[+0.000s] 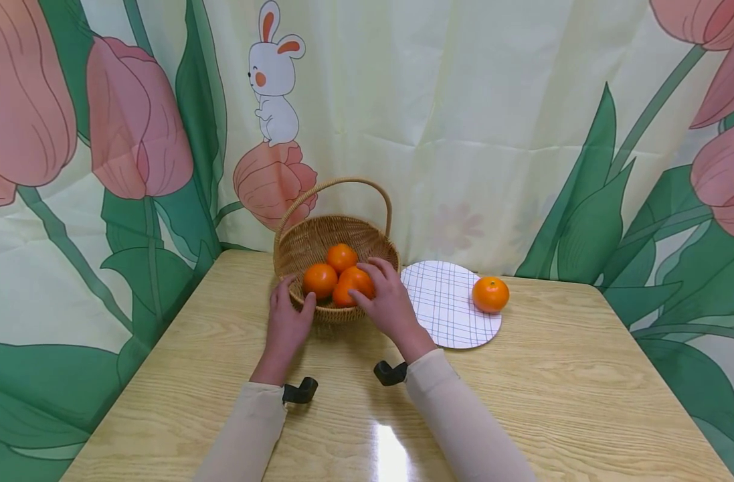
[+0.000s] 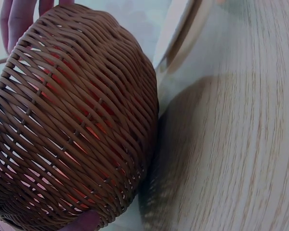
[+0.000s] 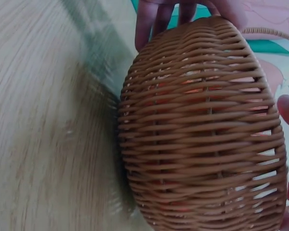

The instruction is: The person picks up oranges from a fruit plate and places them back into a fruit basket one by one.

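A wicker basket with a tall arched handle stands at the back of the table, several bright mandarins inside it. My left hand grips its left rim, thumb over the inside and fingers along the outer wall. Over the right rim reaches my right hand, thumb and fingers curled about a mandarin at the basket's right side. The left wrist view shows the woven wall with orange showing through its gaps. In the right wrist view, left-hand fingers lie against the basket's side.
Right of the basket lies a round white plate with a blue grid. Another mandarin sits at the plate's right edge. A printed curtain hangs right behind the wooden table.
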A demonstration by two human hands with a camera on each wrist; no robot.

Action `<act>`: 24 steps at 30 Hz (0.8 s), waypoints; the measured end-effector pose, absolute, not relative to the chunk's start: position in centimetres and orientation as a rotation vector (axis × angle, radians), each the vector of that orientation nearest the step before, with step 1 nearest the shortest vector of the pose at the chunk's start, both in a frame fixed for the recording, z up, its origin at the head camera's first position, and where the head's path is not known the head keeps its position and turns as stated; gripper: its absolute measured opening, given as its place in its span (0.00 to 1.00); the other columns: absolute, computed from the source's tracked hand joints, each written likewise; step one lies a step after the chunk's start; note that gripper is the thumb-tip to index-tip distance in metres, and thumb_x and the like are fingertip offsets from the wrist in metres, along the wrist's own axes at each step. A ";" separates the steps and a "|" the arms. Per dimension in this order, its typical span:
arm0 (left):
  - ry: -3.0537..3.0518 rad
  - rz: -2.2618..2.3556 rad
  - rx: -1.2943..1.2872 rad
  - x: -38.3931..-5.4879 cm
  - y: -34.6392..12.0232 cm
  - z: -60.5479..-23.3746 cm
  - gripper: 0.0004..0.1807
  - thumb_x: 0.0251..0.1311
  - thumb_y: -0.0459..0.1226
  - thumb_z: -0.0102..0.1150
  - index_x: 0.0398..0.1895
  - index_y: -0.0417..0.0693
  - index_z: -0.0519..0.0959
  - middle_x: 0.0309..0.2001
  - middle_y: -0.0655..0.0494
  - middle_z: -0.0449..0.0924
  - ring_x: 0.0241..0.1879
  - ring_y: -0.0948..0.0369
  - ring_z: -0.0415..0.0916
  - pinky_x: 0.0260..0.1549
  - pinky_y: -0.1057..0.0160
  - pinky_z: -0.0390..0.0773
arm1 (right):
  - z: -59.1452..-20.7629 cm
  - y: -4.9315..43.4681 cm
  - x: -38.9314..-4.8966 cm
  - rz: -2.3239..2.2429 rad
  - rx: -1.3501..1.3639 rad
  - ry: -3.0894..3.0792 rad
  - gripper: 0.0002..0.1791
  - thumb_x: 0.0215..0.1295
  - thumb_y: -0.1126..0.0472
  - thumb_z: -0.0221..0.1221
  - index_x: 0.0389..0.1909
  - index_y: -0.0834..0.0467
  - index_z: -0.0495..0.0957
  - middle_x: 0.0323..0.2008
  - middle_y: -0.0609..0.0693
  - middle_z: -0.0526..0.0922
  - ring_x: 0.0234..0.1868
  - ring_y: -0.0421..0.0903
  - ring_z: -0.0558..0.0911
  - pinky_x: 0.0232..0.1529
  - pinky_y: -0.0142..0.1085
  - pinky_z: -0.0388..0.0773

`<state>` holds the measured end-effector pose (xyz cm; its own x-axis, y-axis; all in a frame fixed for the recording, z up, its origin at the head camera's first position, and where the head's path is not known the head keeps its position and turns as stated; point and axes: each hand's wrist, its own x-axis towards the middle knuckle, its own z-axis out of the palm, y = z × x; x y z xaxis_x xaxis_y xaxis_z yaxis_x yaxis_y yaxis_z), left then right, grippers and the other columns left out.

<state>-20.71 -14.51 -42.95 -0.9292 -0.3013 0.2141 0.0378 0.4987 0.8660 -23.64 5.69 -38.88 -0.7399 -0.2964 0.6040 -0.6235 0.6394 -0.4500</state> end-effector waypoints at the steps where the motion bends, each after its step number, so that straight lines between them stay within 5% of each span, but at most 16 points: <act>1: -2.413 -1.402 0.221 -20.7 -14.5 -42.9 0.32 0.65 0.49 0.53 0.70 0.52 0.58 0.70 0.39 0.54 0.68 0.40 0.59 0.64 0.39 0.62 | -38.9 5.8 -23.6 0.898 0.724 -2.372 0.25 0.60 0.53 0.67 0.56 0.56 0.76 0.59 0.56 0.72 0.56 0.56 0.77 0.53 0.48 0.79; 24: -2.441 -1.413 0.254 -20.7 -14.4 -42.8 0.32 0.65 0.51 0.52 0.70 0.54 0.58 0.71 0.41 0.52 0.68 0.40 0.58 0.65 0.39 0.61 | -40.5 10.9 -24.1 0.853 0.569 -2.405 0.22 0.66 0.52 0.61 0.58 0.57 0.76 0.60 0.57 0.72 0.61 0.56 0.73 0.60 0.52 0.72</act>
<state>-20.71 -14.45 -42.83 -0.9368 -0.3030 0.1750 0.0009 0.4980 0.8672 -24.14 10.91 -40.49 -0.7761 -0.2091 0.5950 -0.5373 0.7131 -0.4503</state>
